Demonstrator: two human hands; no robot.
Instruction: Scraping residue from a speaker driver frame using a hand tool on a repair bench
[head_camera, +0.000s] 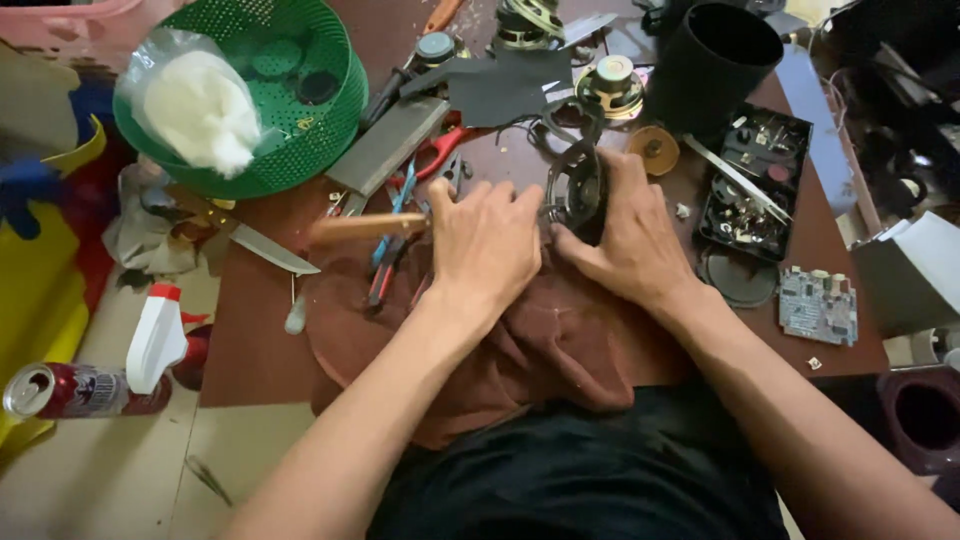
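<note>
The speaker frame (578, 190), a dark round metal basket, stood on edge on the brown cloth (560, 340) at the middle of the table (250, 340). The right hand (625, 235) clasped it from the right side. The left hand (485, 240) was closed around a wooden-handled tool (365, 227), knuckles just beside the frame. A green basket (310, 130) sat well apart, behind on the left.

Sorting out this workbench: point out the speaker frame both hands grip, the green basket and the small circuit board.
speaker frame (578, 190), head view, on its dark metal rim.
green basket (310, 140), head view, on its perforated side wall.
circuit board (818, 305), head view, on the board's middle.
</note>
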